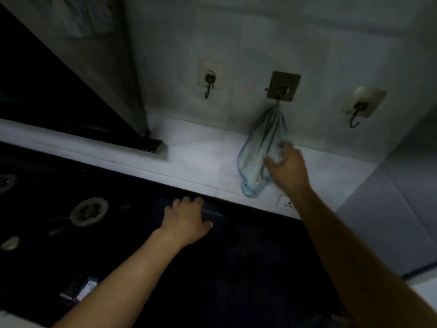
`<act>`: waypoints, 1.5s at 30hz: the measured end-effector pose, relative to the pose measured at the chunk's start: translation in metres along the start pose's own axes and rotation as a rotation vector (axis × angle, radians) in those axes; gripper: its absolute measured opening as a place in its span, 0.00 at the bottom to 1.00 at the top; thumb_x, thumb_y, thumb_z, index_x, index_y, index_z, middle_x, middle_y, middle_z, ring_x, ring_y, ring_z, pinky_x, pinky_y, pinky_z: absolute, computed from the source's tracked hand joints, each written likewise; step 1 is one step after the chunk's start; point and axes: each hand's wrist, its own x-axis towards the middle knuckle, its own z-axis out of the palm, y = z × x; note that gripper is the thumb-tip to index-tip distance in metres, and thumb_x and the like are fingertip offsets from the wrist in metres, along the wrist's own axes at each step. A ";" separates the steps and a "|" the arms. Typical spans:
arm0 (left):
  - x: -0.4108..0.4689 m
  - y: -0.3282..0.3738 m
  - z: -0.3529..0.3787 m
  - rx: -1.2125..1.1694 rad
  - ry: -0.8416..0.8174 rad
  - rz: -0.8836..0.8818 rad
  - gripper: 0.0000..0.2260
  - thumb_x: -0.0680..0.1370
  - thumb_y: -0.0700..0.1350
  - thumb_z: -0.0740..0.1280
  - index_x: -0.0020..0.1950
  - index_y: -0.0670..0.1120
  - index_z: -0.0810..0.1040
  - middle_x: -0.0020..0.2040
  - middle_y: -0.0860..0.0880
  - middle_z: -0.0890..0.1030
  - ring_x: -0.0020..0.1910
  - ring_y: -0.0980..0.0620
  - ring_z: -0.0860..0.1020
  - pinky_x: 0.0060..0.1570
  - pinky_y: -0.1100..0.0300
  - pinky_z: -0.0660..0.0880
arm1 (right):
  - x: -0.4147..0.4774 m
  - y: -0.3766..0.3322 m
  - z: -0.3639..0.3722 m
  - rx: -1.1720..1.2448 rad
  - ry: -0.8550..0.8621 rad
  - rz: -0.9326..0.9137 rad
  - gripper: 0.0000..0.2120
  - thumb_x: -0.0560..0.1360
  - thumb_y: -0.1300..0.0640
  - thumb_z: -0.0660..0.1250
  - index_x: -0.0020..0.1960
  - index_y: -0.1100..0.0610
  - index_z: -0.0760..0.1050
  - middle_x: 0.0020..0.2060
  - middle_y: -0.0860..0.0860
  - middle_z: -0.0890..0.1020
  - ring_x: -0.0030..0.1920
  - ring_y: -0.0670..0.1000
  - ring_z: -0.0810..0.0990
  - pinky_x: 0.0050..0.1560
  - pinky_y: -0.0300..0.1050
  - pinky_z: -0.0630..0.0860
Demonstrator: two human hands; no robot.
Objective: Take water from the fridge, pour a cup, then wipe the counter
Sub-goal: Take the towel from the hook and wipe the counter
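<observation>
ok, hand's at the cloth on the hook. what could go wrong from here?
1. The cloth hangs from the middle hook; a sideways tug by the right hand could snag it or peel off the stick-on hook.
2. The left hand leans on the dark stove edge; it may slip.
3. Dim light, blurred grip.

Thin cloth (260, 150), glossy tiled wall (331, 43), seemingly metal hook (279, 93).

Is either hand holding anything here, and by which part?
The right hand is on the lower part of the cloth hanging from the middle hook; blur hides whether it grips. The left hand rests flat on the dark stovetop, holding nothing.
</observation>
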 end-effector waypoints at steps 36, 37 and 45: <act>-0.044 -0.039 0.121 -0.740 -0.211 0.235 0.12 0.70 0.50 0.68 0.31 0.51 0.66 0.30 0.55 0.70 0.32 0.56 0.68 0.33 0.56 0.65 | -0.243 0.066 0.032 0.937 -0.751 0.712 0.14 0.70 0.55 0.75 0.50 0.63 0.82 0.43 0.59 0.84 0.43 0.55 0.84 0.43 0.47 0.81; -0.050 -0.046 0.134 -0.618 -0.258 0.259 0.12 0.72 0.52 0.69 0.34 0.53 0.67 0.32 0.56 0.72 0.33 0.55 0.70 0.33 0.56 0.68 | -0.251 0.078 0.034 0.985 -0.693 0.726 0.14 0.68 0.54 0.77 0.49 0.62 0.83 0.44 0.60 0.84 0.44 0.56 0.84 0.44 0.48 0.81; -0.060 -0.152 0.246 -0.115 -0.289 -0.112 0.43 0.73 0.61 0.73 0.80 0.50 0.56 0.79 0.39 0.57 0.76 0.37 0.61 0.73 0.41 0.63 | -0.305 0.139 0.049 0.302 -0.912 0.184 0.18 0.76 0.40 0.61 0.40 0.53 0.80 0.40 0.51 0.80 0.44 0.48 0.79 0.51 0.51 0.77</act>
